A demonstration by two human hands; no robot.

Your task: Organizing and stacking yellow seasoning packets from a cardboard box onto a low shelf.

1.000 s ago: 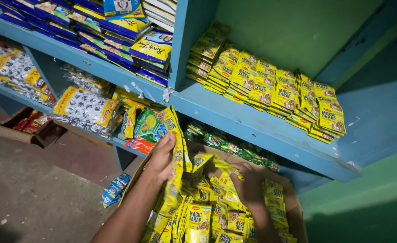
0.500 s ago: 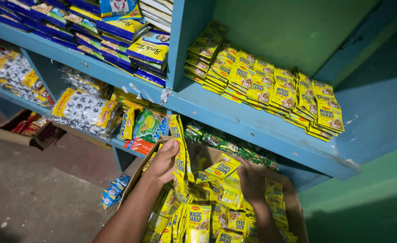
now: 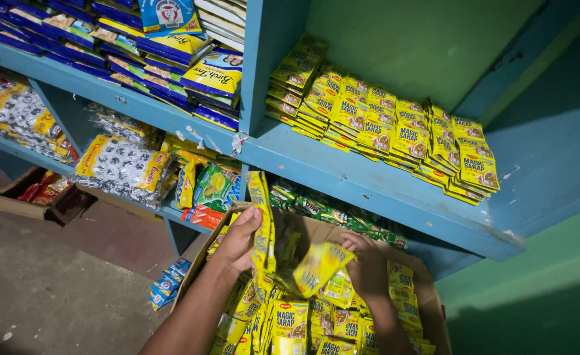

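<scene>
My left hand (image 3: 237, 240) grips a hanging strip of yellow sachets (image 3: 262, 217), held upright over an open cardboard box (image 3: 434, 309) full of more yellow sachets (image 3: 290, 322). My right hand (image 3: 367, 263) is inside the box and lifts a single yellow sachet (image 3: 319, 266) by its edge. On the blue shelf (image 3: 369, 177) above lie rows of stacked yellow sachets (image 3: 395, 128).
Blue and yellow flat packs (image 3: 165, 52) fill the upper left shelf. Clear bags with black-and-white contents (image 3: 122, 164) and green and orange packets (image 3: 212, 190) sit on the lower shelf. A small carton (image 3: 34, 197) and blue packets (image 3: 168, 286) lie on the concrete floor. Green wall at right.
My left hand has raised the sachet strip higher. My right hand has pulled one yellow sachet up out of the box toward the strip.
</scene>
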